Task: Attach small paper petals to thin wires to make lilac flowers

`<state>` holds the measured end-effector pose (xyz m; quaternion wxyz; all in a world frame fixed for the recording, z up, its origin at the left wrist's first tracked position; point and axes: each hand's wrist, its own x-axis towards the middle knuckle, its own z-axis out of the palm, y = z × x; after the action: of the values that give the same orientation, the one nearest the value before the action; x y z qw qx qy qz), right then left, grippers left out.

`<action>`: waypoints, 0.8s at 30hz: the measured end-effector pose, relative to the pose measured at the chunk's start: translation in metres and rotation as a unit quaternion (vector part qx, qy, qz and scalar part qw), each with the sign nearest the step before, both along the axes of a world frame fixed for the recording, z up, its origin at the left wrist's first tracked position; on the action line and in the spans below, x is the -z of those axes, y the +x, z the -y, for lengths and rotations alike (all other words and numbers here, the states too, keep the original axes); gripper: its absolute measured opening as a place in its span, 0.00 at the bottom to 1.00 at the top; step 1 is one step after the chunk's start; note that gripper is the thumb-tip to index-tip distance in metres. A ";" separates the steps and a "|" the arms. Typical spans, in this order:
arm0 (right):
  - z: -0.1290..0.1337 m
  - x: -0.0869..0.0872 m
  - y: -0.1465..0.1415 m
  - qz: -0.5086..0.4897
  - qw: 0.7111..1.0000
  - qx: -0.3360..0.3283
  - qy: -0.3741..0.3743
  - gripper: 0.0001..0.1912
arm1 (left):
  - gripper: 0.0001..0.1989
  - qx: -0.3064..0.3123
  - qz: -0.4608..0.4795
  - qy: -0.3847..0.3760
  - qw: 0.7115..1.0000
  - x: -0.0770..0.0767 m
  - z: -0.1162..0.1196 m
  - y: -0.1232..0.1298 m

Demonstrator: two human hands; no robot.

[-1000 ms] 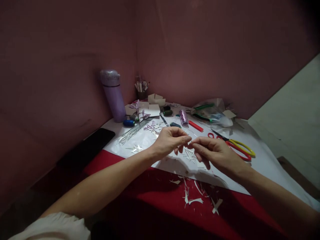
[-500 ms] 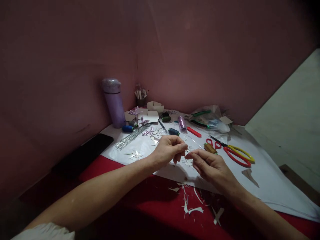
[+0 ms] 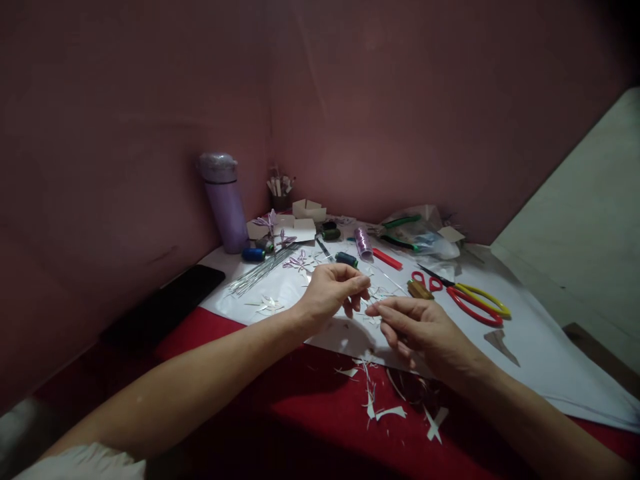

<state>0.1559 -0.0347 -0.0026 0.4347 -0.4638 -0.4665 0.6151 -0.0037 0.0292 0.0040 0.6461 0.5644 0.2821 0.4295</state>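
My left hand [image 3: 336,292] is closed in a pinch over the white sheet [image 3: 505,293], near the middle of the view. My right hand [image 3: 419,327] pinches just beside it, its fingertips a little lower and to the right. Whatever the two hands hold is too thin and small to make out. A fine pale strand [image 3: 393,280] shows just behind the right fingers. Beyond the hands lie a dark blue thread spool [image 3: 346,259], a shiny purple thread spool [image 3: 363,244] and a brownish-gold spool [image 3: 420,289].
Scissors with red and yellow handles [image 3: 475,308], green-handled pliers [image 3: 400,243] and a red cutter [image 3: 387,259] lie right. Thin wires [image 3: 265,270], a purple bottle [image 3: 226,207] and a black phone [image 3: 165,303] are left. Paper scraps [image 3: 393,413] litter the red cloth [image 3: 290,427].
Both hands stay close together and pinched. My right hand's lower fingers have spread slightly, and its fingertips have moved a little left. The whole view has shifted slightly.
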 end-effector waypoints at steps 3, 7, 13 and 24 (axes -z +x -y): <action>0.001 0.000 -0.001 0.015 0.999 0.030 0.001 0.15 | 0.13 0.020 0.013 -0.048 0.999 0.001 -0.001 -0.001; 0.001 0.000 -0.001 0.030 0.999 0.034 0.013 0.16 | 0.09 0.032 0.006 -0.069 0.997 0.000 -0.002 -0.002; 0.001 0.000 -0.004 0.081 0.995 0.036 0.053 0.17 | 0.08 0.019 -0.045 -0.005 0.999 -0.004 0.001 -0.001; 0.006 -0.001 -0.005 0.310 0.919 0.061 0.235 0.13 | 0.08 -0.047 -0.046 -0.039 0.997 0.002 0.007 0.007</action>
<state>0.1508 -0.0406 -0.0020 0.4010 -0.5433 -0.6802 0.2853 0.0035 0.0219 0.0020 0.6332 0.5436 0.3546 0.4218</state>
